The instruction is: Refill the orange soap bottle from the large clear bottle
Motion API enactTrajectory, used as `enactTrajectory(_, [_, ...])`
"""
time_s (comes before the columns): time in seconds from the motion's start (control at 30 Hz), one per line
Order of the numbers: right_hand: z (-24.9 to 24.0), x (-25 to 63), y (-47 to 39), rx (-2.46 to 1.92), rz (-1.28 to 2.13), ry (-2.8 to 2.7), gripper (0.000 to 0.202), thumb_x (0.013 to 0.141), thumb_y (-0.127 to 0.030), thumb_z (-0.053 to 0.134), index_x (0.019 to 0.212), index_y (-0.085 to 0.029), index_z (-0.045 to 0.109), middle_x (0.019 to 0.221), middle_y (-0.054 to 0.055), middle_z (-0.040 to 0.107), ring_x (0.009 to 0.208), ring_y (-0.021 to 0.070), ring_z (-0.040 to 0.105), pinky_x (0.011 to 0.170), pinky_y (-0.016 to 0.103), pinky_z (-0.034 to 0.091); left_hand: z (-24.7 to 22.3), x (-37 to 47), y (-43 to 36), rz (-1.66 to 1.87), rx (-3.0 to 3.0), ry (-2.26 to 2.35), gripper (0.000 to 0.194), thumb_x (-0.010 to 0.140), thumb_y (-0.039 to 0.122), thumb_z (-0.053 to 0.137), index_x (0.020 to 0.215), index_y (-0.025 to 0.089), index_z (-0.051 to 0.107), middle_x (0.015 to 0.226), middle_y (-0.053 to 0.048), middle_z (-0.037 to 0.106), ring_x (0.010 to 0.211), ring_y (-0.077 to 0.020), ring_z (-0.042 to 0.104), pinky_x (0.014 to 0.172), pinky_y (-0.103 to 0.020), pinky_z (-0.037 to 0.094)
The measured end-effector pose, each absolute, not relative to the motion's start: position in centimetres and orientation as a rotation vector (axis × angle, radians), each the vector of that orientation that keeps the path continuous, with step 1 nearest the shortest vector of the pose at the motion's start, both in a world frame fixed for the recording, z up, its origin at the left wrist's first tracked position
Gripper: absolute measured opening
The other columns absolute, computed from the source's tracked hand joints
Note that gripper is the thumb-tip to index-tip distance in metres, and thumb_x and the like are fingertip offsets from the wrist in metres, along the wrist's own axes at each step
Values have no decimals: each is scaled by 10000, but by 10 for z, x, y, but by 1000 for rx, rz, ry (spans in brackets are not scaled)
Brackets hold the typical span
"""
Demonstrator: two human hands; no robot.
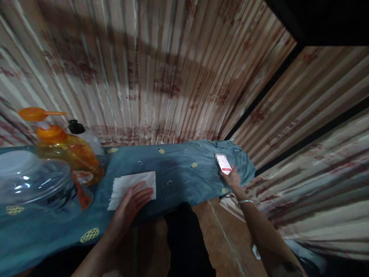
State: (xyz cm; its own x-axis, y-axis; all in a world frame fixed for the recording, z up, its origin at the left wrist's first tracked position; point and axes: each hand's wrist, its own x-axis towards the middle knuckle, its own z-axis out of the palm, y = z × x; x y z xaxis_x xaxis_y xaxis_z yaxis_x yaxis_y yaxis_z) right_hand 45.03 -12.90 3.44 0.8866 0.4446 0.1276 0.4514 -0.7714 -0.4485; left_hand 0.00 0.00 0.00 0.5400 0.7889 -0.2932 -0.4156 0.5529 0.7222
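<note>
My left hand (135, 200) lies flat on a folded white cloth (122, 185), its fingers stretched out toward the cloth's right side. The cloth rests on a teal fabric-covered surface (178, 173). Farther right, my right hand (233, 178), with a bracelet at the wrist, holds the near end of a phone (223, 163) between thumb and fingers. The phone's lit screen faces up, white with a red bar near my thumb.
At the left stand an orange pump bottle (66, 154), a clear plastic container (31, 181) and a bottle with a black cap (86, 136). Patterned curtains (161, 77) hang behind and to the right. Tiled floor (221, 234) shows below.
</note>
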Motion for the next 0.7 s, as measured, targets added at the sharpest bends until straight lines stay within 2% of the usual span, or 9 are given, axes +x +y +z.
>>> enactTrajectory(0.2, [28,473,-130,-2651,-52,-591,894,859,-387,752,1577,-3,383,1433,326,681,1345,391,690,1117,446,527,0,1,6,751,648,719,743,782,721,732,1289,179,700,1147,-185,850,1239,-415,746,1275,-614,361])
enactTrajectory(0.33, [26,485,-132,-2661,-72,-591,906,849,-390,785,1573,-8,398,1420,317,695,1350,391,691,1090,413,547,3,-1,7,739,652,712,736,757,722,770,1262,190,717,1148,-189,852,1241,-413,749,1266,-622,381])
enactTrajectory(0.53, [25,502,-132,-2665,-89,-560,946,843,-475,811,1554,-1,405,1408,345,690,1346,419,689,1058,449,573,13,-3,-2,784,653,711,668,820,718,743,1250,207,741,1146,-162,857,1207,-373,765,1287,-598,359])
enactTrajectory(0.7, [29,518,-130,-2696,-73,-473,935,836,-522,839,1514,-14,444,1347,351,715,1301,428,714,1036,462,596,19,-8,-4,801,643,733,711,768,735,784,1242,206,758,1142,-163,856,1200,-385,763,1273,-608,381])
